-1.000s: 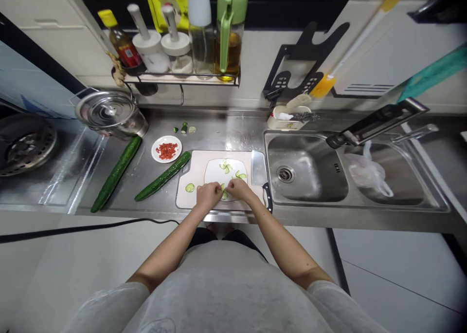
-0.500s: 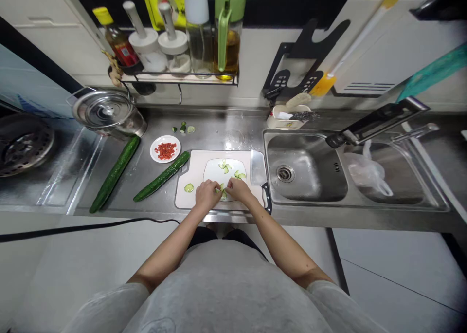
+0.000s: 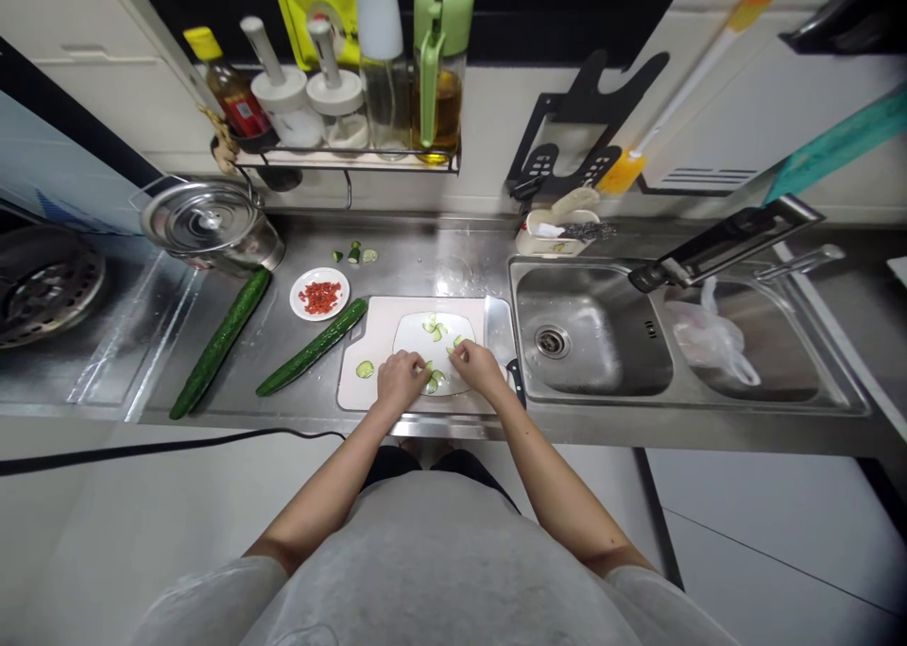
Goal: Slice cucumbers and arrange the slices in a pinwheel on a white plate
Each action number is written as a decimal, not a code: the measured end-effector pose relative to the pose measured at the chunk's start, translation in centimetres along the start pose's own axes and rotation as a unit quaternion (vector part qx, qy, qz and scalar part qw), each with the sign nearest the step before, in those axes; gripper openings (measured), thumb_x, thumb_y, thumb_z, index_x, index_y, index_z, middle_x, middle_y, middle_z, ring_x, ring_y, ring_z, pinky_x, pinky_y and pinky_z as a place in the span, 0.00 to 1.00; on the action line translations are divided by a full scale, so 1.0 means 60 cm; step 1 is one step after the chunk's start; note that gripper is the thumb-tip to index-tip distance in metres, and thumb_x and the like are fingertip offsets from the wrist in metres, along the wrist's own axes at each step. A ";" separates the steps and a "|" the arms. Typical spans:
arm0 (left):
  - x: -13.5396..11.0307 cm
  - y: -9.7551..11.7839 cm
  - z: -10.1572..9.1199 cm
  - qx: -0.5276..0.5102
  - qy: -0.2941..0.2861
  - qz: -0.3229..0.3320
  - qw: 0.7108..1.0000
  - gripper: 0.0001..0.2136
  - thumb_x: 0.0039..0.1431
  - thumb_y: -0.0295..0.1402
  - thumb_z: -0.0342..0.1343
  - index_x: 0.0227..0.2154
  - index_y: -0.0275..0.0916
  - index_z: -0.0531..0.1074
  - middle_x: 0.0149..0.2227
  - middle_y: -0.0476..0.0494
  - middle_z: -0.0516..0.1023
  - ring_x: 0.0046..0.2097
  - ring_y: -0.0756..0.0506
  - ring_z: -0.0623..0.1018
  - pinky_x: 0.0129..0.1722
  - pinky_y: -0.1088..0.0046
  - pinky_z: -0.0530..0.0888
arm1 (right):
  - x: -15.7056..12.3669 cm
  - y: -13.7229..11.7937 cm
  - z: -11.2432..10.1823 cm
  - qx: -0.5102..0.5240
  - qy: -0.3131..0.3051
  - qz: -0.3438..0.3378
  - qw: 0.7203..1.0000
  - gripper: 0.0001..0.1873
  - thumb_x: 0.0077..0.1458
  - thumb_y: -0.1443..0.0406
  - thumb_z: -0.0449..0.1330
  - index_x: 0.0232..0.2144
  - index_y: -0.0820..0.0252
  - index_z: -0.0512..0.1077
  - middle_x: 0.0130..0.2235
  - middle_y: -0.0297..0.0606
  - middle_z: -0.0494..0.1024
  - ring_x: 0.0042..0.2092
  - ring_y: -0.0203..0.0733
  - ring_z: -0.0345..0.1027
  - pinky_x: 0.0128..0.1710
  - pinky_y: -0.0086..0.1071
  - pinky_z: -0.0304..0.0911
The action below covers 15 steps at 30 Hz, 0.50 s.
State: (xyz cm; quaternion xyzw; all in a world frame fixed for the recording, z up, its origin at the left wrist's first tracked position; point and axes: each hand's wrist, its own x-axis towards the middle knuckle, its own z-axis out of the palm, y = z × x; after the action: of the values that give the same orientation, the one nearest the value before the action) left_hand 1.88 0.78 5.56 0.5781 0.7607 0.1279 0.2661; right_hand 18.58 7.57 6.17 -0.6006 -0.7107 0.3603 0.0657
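Observation:
A white plate (image 3: 453, 325) sits on a pale cutting board (image 3: 375, 330) at the counter's front edge. Thin cucumber slices (image 3: 434, 326) lie spread on the plate. My left hand (image 3: 399, 380) is at the plate's near rim, fingertips pinching a cucumber slice (image 3: 433, 380) there. My right hand (image 3: 480, 365) is just right of it, over the plate's right side, with curled fingertips touching another slice (image 3: 458, 341). One loose slice (image 3: 364, 369) lies on the board to the left of my left hand.
A cleaver (image 3: 495, 320) lies on the board's right edge. Two whole cucumbers (image 3: 314, 346) (image 3: 219, 342) and a small dish of red bits (image 3: 319, 294) lie left. A lidded pot (image 3: 205, 223) stands at the back left; a double sink (image 3: 591, 339) is to the right.
My hands were together on one slice at the plate's near rim. The right hand has moved apart, up and to the right, to another slice; the left stays.

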 end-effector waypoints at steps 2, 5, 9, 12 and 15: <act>0.001 -0.009 -0.005 -0.028 0.027 -0.005 0.999 0.08 0.55 0.40 0.55 0.31 0.42 0.74 0.34 0.45 0.74 0.40 0.45 0.72 0.41 0.69 0.65 | -0.010 0.009 -0.016 0.010 0.027 0.015 0.999 0.08 0.52 0.60 0.55 0.31 0.57 0.70 0.25 0.32 0.71 0.27 0.36 0.61 0.27 0.27 0.49; -0.001 -0.042 -0.022 -0.058 0.078 -0.028 0.995 0.09 0.56 0.39 0.54 0.34 0.41 0.74 0.34 0.46 0.74 0.38 0.46 0.72 0.40 0.71 0.65 | -0.026 0.040 -0.047 0.019 0.084 0.027 0.996 0.12 0.52 0.57 0.54 0.33 0.56 0.71 0.23 0.31 0.70 0.26 0.37 0.60 0.26 0.27 0.49; -0.011 -0.108 -0.048 -0.047 0.121 -0.100 0.986 0.11 0.56 0.40 0.53 0.38 0.41 0.73 0.34 0.46 0.74 0.36 0.47 0.73 0.37 0.72 0.66 | -0.045 0.090 -0.082 0.033 0.127 0.033 0.991 0.15 0.51 0.54 0.52 0.31 0.58 0.71 0.21 0.31 0.67 0.25 0.37 0.60 0.26 0.28 0.51; -0.021 -0.150 -0.058 -0.026 0.114 -0.127 0.985 0.13 0.56 0.41 0.53 0.41 0.41 0.73 0.35 0.46 0.74 0.37 0.46 0.73 0.37 0.72 0.66 | -0.054 0.112 -0.094 0.038 0.152 0.034 0.987 0.17 0.50 0.53 0.51 0.29 0.59 0.71 0.20 0.31 0.66 0.24 0.37 0.59 0.26 0.29 0.52; -0.030 -0.172 -0.057 -0.010 0.098 -0.133 0.986 0.14 0.55 0.41 0.54 0.42 0.41 0.73 0.37 0.44 0.75 0.40 0.45 0.74 0.39 0.71 0.66 | -0.057 0.117 -0.092 0.036 0.144 0.028 0.988 0.19 0.49 0.50 0.51 0.28 0.59 0.70 0.19 0.31 0.66 0.23 0.37 0.59 0.26 0.29 0.52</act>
State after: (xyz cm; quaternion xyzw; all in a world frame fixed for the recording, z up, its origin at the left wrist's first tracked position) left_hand -8.03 -3.59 3.68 0.4536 0.8518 0.1552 0.2111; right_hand 28.08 7.00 7.24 -0.6634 -0.6630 0.2971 0.1790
